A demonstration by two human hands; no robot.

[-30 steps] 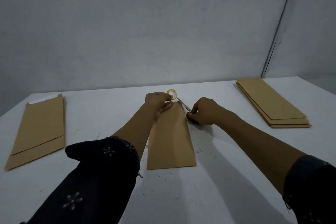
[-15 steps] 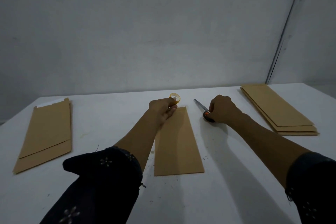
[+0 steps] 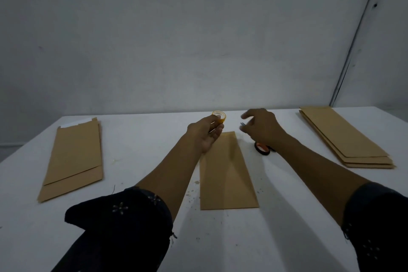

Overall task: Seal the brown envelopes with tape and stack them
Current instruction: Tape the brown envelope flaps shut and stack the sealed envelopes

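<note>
A brown envelope (image 3: 227, 172) lies lengthwise in the middle of the white table (image 3: 143, 146). My left hand (image 3: 206, 133) holds a small yellow tape roll (image 3: 219, 116) just past the envelope's far end. My right hand (image 3: 259, 127) hovers to the right of that end with fingers spread and loosely curled, holding nothing. Beneath it lie scissors with an orange and black handle (image 3: 262, 148), blades mostly hidden by the hand.
A stack of brown envelopes (image 3: 344, 137) lies at the right. Another pile of brown envelopes (image 3: 74, 159) lies at the left, with a white sheet showing at its far end. The grey wall stands right behind the table.
My right hand has let go of the scissors, which now lie on the table, and has lifted with fingers spread. My left hand keeps the tape roll at the envelope's far end.
</note>
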